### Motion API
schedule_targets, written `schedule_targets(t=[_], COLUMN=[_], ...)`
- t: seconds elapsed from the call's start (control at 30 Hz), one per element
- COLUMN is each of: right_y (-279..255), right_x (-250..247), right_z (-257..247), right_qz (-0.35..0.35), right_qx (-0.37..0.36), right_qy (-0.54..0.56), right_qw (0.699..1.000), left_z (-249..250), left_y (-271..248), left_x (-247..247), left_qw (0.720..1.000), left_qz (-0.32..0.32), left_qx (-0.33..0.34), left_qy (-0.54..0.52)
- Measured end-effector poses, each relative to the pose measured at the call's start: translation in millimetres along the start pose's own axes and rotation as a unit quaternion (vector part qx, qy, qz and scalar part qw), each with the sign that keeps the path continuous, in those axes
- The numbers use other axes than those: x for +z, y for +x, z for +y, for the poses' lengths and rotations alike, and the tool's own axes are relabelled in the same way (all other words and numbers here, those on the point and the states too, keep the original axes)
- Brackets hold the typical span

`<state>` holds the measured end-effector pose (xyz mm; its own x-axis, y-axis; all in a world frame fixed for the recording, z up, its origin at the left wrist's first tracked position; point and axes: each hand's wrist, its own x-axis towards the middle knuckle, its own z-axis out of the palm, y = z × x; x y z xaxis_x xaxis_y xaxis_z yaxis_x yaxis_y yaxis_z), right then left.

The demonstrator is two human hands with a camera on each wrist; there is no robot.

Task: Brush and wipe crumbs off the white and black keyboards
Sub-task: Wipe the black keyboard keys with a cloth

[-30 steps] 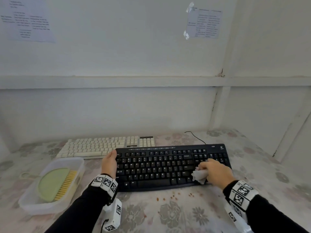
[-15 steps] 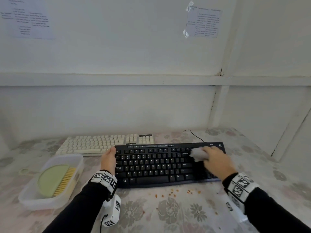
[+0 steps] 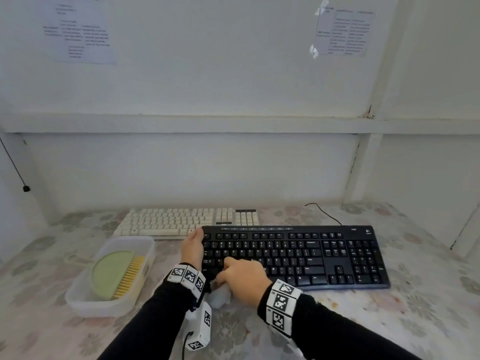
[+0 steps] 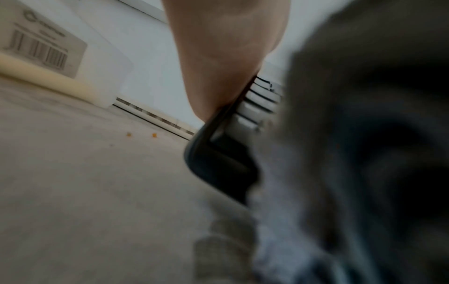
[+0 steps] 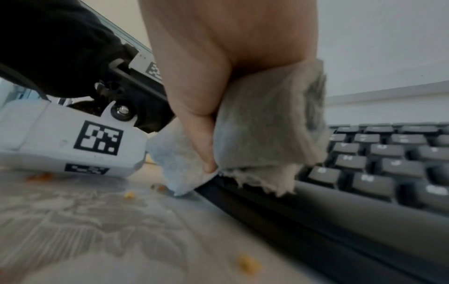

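Note:
The black keyboard (image 3: 324, 255) lies in front of the white keyboard (image 3: 181, 220) on a floral tablecloth. My left hand (image 3: 193, 245) holds the black keyboard's left end, thumb at the far corner; the left wrist view shows the palm (image 4: 226, 57) over that edge (image 4: 218, 153). My right hand (image 3: 241, 278) grips a crumpled white tissue (image 3: 220, 294) at the keyboard's front left corner. In the right wrist view the tissue (image 5: 262, 124) hangs over the front rim of the black keyboard (image 5: 388, 163). Orange crumbs (image 5: 248, 263) lie on the cloth in front.
A clear plastic tub (image 3: 85, 297) holding a green brush (image 3: 117, 274) with yellow bristles stands left of the keyboards. The black keyboard's cable (image 3: 324, 213) runs back toward the wall. More crumbs (image 3: 333, 305) lie near the front right. A white wall closes the back and right.
My right hand has carried the tissue from the black keyboard's far right keys down to its front left corner. My left hand has stayed on the left end.

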<state>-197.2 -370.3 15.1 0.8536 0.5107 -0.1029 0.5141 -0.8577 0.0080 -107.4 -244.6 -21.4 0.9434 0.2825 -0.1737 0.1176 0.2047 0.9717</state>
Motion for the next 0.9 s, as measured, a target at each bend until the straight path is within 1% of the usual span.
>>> schedule_targets(t=[0.1,0.17,0.3,0.47,0.57,0.63,0.7,0.77,0.87,0.9], right_y=[-15.5,-30.5,-68.0,-116.1,-139.4,-150.0,-158.7,-167.0,-173.9,-173.7], right_x=[4.9,5.8,3.1,8.1,14.1,18.3,19.4,16.5,11.8,10.4], right_z=[21.0,39.7,82.8,135.4,167.1,186.1,199.9,208.6,214.6,216.5], right_qz=[-0.004,-0.007,-0.010,0.009,0.018,0.022,0.031,0.035,0.040,0.051], right_qx=[0.022,0.052,0.113,0.197,0.262,0.311,0.357,0.404,0.469,0.491], right_qy=[0.000,0.007,0.023,0.036,0.049,0.061,0.049,0.036,0.046,0.048], right_qw=[1.000,0.999,0.993,0.980,0.964,0.948,0.932,0.914,0.881,0.869], left_z=[-3.2,-3.9,-6.0,-3.4,-4.7,-5.5,-5.1,-4.8,-5.8,-7.1], left_y=[5.2,6.8,8.9,7.0,7.4,7.6,8.3,8.8,9.7,11.2], left_x=[-1.1,-1.2,-2.2,-2.1,-2.4,-2.4,-1.7,-0.9,-1.3,-2.0], left_qw=[1.000,1.000,1.000,1.000,1.000,1.000,1.000,1.000,1.000,1.000], left_qz=[0.008,-0.001,0.008,0.007,0.005,0.008,0.012,0.015,0.011,0.009], left_qx=[0.001,0.002,0.002,0.003,0.005,0.005,0.007,0.012,0.007,0.003], left_qy=[0.002,0.006,0.011,0.011,0.005,0.006,0.010,0.013,0.013,0.011])
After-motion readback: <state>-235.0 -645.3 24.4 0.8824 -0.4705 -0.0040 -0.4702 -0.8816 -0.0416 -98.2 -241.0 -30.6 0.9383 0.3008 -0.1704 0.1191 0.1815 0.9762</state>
